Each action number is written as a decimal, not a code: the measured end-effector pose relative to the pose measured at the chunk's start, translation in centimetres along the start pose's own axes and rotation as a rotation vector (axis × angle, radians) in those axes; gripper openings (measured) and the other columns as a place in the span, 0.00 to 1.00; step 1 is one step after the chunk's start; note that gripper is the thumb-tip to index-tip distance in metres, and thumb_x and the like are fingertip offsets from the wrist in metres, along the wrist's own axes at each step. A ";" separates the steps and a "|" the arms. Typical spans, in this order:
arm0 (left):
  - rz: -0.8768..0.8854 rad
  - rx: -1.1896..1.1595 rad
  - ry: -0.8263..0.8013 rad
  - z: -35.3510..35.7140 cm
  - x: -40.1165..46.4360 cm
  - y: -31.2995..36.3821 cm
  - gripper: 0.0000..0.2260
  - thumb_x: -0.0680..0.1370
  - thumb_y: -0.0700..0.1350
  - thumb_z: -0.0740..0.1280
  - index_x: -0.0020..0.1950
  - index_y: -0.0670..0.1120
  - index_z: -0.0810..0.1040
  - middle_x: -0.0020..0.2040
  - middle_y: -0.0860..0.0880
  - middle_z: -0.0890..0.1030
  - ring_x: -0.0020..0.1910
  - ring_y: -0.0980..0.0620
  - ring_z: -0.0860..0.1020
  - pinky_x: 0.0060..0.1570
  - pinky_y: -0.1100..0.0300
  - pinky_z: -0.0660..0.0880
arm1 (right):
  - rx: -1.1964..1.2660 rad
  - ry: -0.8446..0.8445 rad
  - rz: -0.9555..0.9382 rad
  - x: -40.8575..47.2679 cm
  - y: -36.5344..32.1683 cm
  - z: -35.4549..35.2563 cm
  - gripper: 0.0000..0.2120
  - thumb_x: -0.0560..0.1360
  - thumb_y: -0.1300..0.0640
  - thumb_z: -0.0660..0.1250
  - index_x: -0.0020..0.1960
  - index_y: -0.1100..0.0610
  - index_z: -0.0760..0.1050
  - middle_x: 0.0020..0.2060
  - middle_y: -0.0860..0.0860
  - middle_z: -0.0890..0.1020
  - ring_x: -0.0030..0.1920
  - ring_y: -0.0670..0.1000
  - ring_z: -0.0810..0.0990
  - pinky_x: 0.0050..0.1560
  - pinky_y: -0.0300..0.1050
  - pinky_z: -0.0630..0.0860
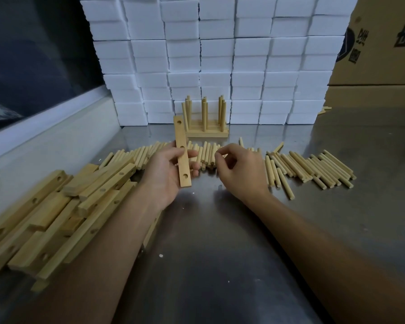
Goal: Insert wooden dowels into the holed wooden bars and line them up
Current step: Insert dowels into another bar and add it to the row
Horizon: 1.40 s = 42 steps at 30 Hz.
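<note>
We see a metal table (220,242), brushed and dully glossy, with soft reflections and a few pale specks on it. The holed bar (182,152) in the left hand (166,176) is pale raw wood, smooth and matt (no varnish shine that we can make out), as are the piled bars (56,206) and the loose dowels (313,167). The stacked white blocks (220,54) look like matt foam with a faintly grainy face. The box (379,54) is brown cardboard, matt, printed in dark ink.
</note>
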<state>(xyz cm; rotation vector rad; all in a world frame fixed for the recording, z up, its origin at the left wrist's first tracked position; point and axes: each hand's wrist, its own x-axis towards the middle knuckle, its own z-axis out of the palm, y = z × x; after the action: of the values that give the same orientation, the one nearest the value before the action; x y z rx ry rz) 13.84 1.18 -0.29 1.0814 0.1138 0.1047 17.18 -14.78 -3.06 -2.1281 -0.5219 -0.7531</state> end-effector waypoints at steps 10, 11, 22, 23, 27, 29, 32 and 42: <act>-0.080 -0.089 0.056 -0.3 0.1 -0.5 0.15 0.81 0.41 0.57 0.63 0.40 0.77 0.37 0.44 0.81 0.29 0.49 0.77 0.29 0.59 0.74 | 0.040 0.104 0.157 0.5 0.2 -0.7 0.05 0.79 0.56 0.67 0.49 0.56 0.81 0.33 0.46 0.82 0.34 0.45 0.81 0.40 0.51 0.82; -0.082 -0.090 0.054 -0.3 0.1 -0.4 0.15 0.81 0.42 0.57 0.63 0.40 0.77 0.37 0.44 0.82 0.30 0.49 0.77 0.29 0.59 0.74 | 0.034 0.133 0.190 0.9 0.4 -1.0 0.05 0.78 0.56 0.67 0.49 0.54 0.81 0.34 0.44 0.81 0.35 0.43 0.80 0.41 0.50 0.82; -0.104 -0.083 0.047 -0.4 0.1 -0.3 0.15 0.82 0.44 0.58 0.63 0.41 0.78 0.38 0.44 0.83 0.31 0.49 0.78 0.31 0.58 0.75 | -0.277 -0.033 0.298 2.1 2.8 -2.5 0.08 0.78 0.52 0.66 0.48 0.55 0.81 0.36 0.47 0.81 0.36 0.46 0.78 0.40 0.47 0.80; -0.102 -0.081 0.047 -0.4 0.1 -0.3 0.14 0.82 0.44 0.58 0.62 0.41 0.78 0.38 0.44 0.83 0.31 0.49 0.78 0.31 0.57 0.75 | -0.304 -0.063 0.276 2.0 2.6 -2.3 0.09 0.78 0.50 0.66 0.46 0.54 0.81 0.36 0.47 0.81 0.36 0.47 0.78 0.40 0.48 0.80; -0.101 -0.062 0.047 -0.3 0.1 -0.3 0.14 0.82 0.44 0.58 0.61 0.42 0.79 0.37 0.45 0.83 0.32 0.50 0.78 0.32 0.57 0.75 | -0.452 -0.234 0.213 1.8 1.5 -1.2 0.15 0.74 0.42 0.68 0.41 0.53 0.79 0.33 0.48 0.81 0.35 0.49 0.80 0.42 0.51 0.81; -0.099 -0.057 0.050 -0.3 0.1 -0.3 0.14 0.82 0.44 0.58 0.60 0.42 0.80 0.37 0.45 0.83 0.31 0.50 0.79 0.32 0.57 0.75 | -0.540 -0.285 0.229 1.8 1.1 -0.8 0.18 0.72 0.38 0.69 0.40 0.53 0.77 0.32 0.49 0.80 0.34 0.49 0.79 0.40 0.49 0.81; -0.100 -0.049 0.050 -0.3 0.0 -0.3 0.14 0.82 0.44 0.58 0.60 0.43 0.80 0.37 0.45 0.83 0.32 0.50 0.79 0.33 0.57 0.75 | -0.557 -0.312 0.279 1.8 1.1 -0.7 0.20 0.71 0.36 0.71 0.40 0.53 0.76 0.32 0.49 0.79 0.35 0.49 0.79 0.39 0.47 0.80; -0.104 -0.058 0.041 -0.2 -0.1 -0.3 0.13 0.81 0.43 0.58 0.58 0.42 0.80 0.36 0.45 0.83 0.30 0.50 0.78 0.31 0.59 0.75 | -0.619 -0.302 0.333 1.8 0.4 -0.5 0.19 0.73 0.45 0.71 0.35 0.53 0.65 0.31 0.49 0.74 0.32 0.51 0.74 0.30 0.42 0.67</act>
<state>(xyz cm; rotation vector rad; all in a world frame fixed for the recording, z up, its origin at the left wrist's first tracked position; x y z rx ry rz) 13.71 1.18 -0.62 1.0143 0.2024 0.0366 18.58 -15.22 -1.82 -2.8357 -0.0696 -0.4330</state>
